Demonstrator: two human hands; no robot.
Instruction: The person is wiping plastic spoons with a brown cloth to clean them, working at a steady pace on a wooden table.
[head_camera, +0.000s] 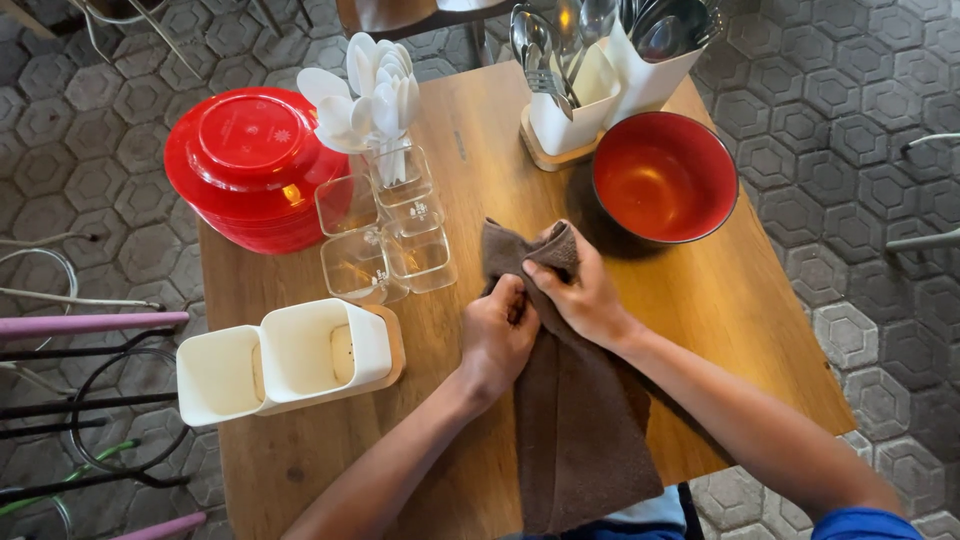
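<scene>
I am clenching both hands on the brown towel (575, 420): left hand (497, 340) and right hand (580, 295) gripping its bunched top, its length running from the red bowl (665, 178) over the table (740, 300) edge.

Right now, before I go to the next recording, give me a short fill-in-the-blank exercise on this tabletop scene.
1. Both hands, left and right, grip a brown ____.
2. The empty bowl near the metal cutlery is ____ in colour.
3. The clear holder carries white plastic ____.
4. The two white containers near the table's left edge lie on their ____.

Missing words: cloth; red; spoons; sides
</scene>
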